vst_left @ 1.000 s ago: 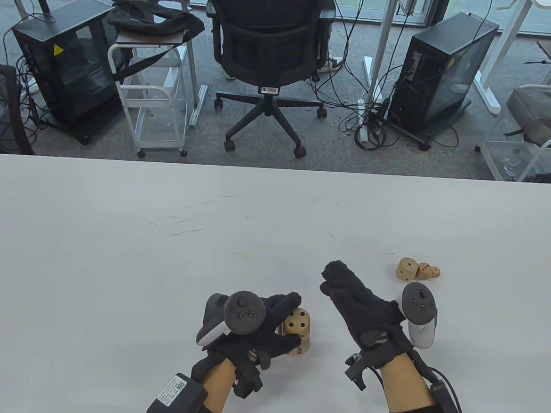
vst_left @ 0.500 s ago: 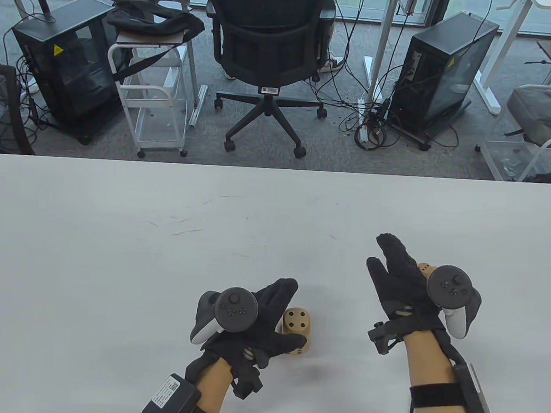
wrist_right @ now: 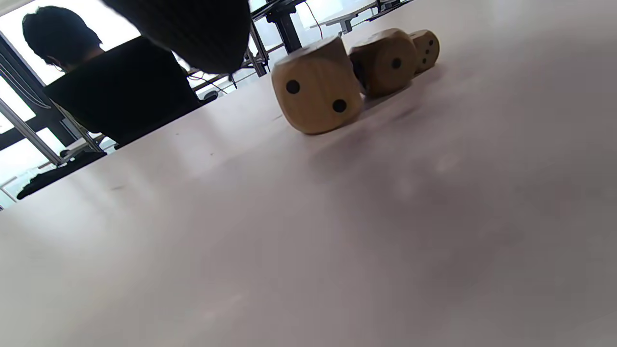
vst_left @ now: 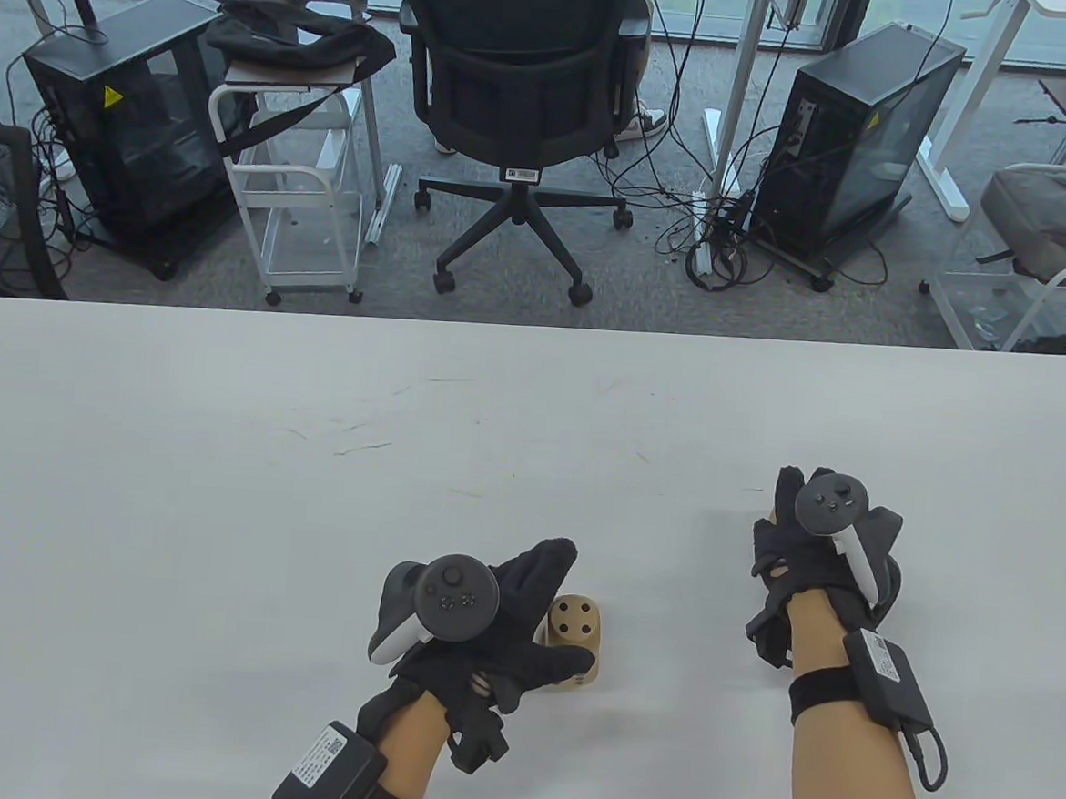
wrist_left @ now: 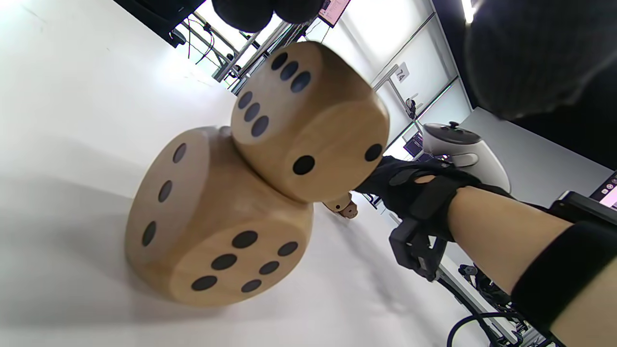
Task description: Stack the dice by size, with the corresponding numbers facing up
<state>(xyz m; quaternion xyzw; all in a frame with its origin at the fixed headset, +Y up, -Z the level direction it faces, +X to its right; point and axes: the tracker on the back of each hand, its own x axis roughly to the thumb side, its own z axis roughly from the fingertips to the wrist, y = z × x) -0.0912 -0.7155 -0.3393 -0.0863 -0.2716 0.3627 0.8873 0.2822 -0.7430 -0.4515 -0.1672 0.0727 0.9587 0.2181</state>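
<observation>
1. Pale wood, black pips: the largest die [wrist_left: 217, 221] sits on the white table [vst_left: 217, 487] near its front edge, with a second-largest die [wrist_left: 308, 120] stacked on top of it.
2. In the table view the upper die shows four pips upward; the left wrist view shows its six and two faces, and the bottom die's three and five faces.
3. The left hand [vst_left: 499, 625] curls around the stack from the left, fingers [vst_left: 545, 560] reaching past the far side and the thumb crossing the near side (the left wrist view shows fingertips above the upper die, and I cannot tell whether they touch it).
4. The right hand [vst_left: 805, 551] is well apart to the right, palm down over three smaller dice, which it almost wholly hides from above.
5. In the right wrist view those three stand on the table in a row: a mid-sized die [wrist_right: 315, 86] with a two face toward the camera, a smaller die [wrist_right: 383, 60] just beside it, and the smallest die [wrist_right: 426, 46] at the far end.
6. One gloved fingertip [wrist_right: 193, 29] hangs just above and beside the mid-sized die without gripping it; the right hand holds nothing that shows.
</observation>
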